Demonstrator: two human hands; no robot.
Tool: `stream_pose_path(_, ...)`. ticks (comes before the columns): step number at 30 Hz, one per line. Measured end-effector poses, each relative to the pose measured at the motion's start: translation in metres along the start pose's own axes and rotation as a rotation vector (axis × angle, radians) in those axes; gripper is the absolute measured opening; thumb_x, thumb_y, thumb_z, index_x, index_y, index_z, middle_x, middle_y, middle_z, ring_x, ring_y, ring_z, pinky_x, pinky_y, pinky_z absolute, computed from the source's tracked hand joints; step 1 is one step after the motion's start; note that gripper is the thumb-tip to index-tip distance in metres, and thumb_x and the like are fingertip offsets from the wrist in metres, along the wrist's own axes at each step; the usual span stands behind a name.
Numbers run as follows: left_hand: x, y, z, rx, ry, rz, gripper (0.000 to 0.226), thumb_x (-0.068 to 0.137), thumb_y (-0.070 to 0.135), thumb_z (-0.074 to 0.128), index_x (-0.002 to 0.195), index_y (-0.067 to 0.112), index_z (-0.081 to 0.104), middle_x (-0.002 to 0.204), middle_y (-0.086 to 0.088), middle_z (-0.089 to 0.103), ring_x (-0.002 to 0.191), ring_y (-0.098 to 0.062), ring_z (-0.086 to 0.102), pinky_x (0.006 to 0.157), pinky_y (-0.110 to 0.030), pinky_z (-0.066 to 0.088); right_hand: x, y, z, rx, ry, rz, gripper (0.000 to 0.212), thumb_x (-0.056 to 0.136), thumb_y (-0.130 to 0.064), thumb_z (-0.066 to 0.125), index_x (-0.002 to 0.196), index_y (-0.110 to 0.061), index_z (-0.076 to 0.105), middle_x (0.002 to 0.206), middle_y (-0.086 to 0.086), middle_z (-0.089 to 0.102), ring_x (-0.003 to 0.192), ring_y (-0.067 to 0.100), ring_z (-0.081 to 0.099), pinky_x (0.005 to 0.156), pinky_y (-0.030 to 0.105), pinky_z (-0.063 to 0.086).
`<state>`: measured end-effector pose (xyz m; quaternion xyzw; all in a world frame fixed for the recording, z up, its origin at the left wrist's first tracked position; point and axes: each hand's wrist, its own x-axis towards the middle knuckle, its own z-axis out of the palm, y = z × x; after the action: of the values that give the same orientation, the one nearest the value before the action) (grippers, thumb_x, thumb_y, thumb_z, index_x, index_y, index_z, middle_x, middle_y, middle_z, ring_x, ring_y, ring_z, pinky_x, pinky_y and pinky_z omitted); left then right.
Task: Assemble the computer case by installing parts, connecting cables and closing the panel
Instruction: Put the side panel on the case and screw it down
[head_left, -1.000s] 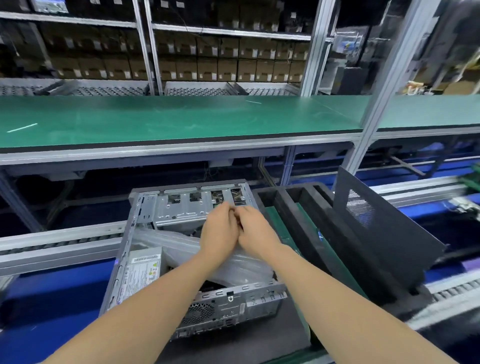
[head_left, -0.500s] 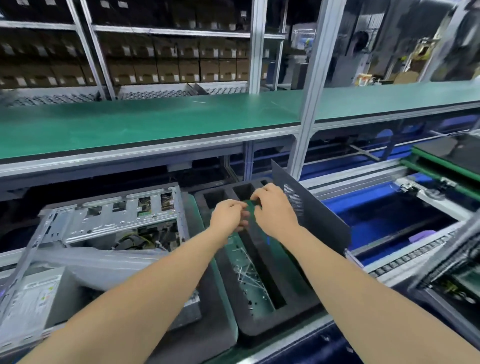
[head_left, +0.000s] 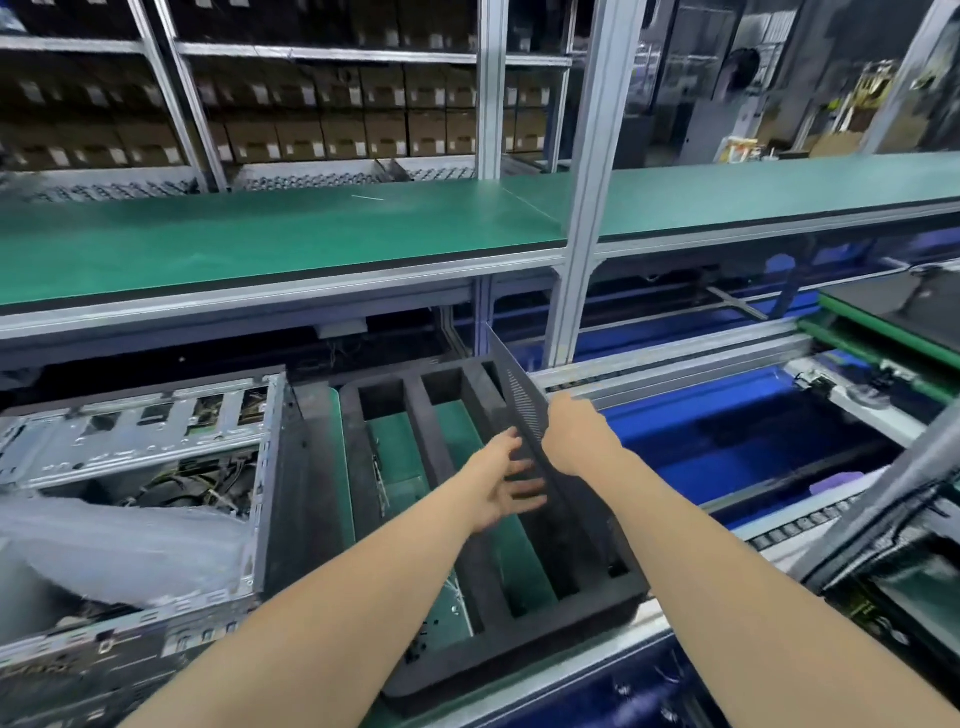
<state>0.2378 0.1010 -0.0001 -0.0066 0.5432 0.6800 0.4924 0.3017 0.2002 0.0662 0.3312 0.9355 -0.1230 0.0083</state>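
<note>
Standing on edge in the black foam slotted tray (head_left: 519, 639), the black perforated metal side panel (head_left: 524, 400) lies between both hands. Left hand (head_left: 506, 483) touches its left face, fingers spread; right hand (head_left: 576, 436) meets its right side, grip hidden. Open grey steel computer case (head_left: 156, 441) sits left.

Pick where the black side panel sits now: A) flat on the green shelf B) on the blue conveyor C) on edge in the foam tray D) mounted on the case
C: the side panel stands on edge in the foam tray, between the left hand and right hand.
</note>
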Motion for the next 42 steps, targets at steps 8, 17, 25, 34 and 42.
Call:
stream_pose_path(8, 0.003, -0.003, 0.037, -0.05, -0.172, -0.04, 0.062, 0.092, 0.068, 0.055, 0.129, 0.019, 0.063, 0.124, -0.013, 0.07, 0.116, -0.034, 0.064, 0.104, -0.067, 0.043, -0.007, -0.001, -0.018, -0.021, 0.002, -0.066, 0.022, 0.101, -0.004, 0.055, 0.123, -0.001, 0.056, 0.121, 0.019, 0.061, 0.106, 0.036, 0.066, 0.08, 0.039, 0.054)
stream_pose_path(17, -0.027, 0.055, 0.038, -0.013, -0.197, 0.388, 0.051, 0.097, 0.043, 0.059, 0.144, 0.052, 0.043, 0.138, 0.004, 0.063, 0.126, -0.025, 0.06, 0.105, -0.048, 0.044, -0.011, -0.049, -0.076, 0.212, 0.35, -0.148, 0.009, 0.103, -0.008, 0.052, 0.106, -0.01, 0.044, 0.093, 0.011, 0.047, 0.087, 0.036, 0.056, 0.069, 0.04, 0.045)
stream_pose_path(25, -0.077, 0.114, -0.043, 0.275, 0.254, 0.577, 0.065, 0.102, 0.039, 0.057, 0.158, 0.034, 0.025, 0.162, 0.004, 0.033, 0.138, -0.014, 0.041, 0.116, -0.035, 0.032, -0.021, -0.11, -0.106, 0.877, 0.524, -0.322, 0.02, 0.106, -0.016, 0.047, 0.116, -0.015, 0.064, 0.102, 0.004, 0.071, 0.082, 0.022, 0.059, 0.062, 0.03, 0.044)
stream_pose_path(34, -0.171, 0.15, -0.184, -0.542, 0.547, 0.682, 0.049, 0.105, 0.037, 0.052, 0.14, 0.003, 0.048, 0.125, -0.017, 0.067, 0.11, -0.034, 0.066, 0.09, -0.045, 0.054, -0.046, -0.223, -0.072, 1.586, 0.191, -0.368, 0.024, 0.106, -0.008, 0.049, 0.107, -0.016, 0.072, 0.105, 0.003, 0.078, 0.102, 0.031, 0.073, 0.09, 0.046, 0.062)
stream_pose_path(42, -0.251, 0.126, -0.285, -0.778, 0.511, 0.782, 0.036, 0.104, 0.008, 0.05, 0.14, 0.005, 0.051, 0.133, -0.015, 0.063, 0.106, -0.031, 0.065, 0.072, -0.045, 0.054, -0.079, -0.308, -0.001, 1.605, -0.19, -0.14, 0.023, 0.11, -0.014, 0.045, 0.116, -0.023, 0.066, 0.129, 0.011, 0.069, 0.098, 0.022, 0.057, 0.109, 0.052, 0.049)
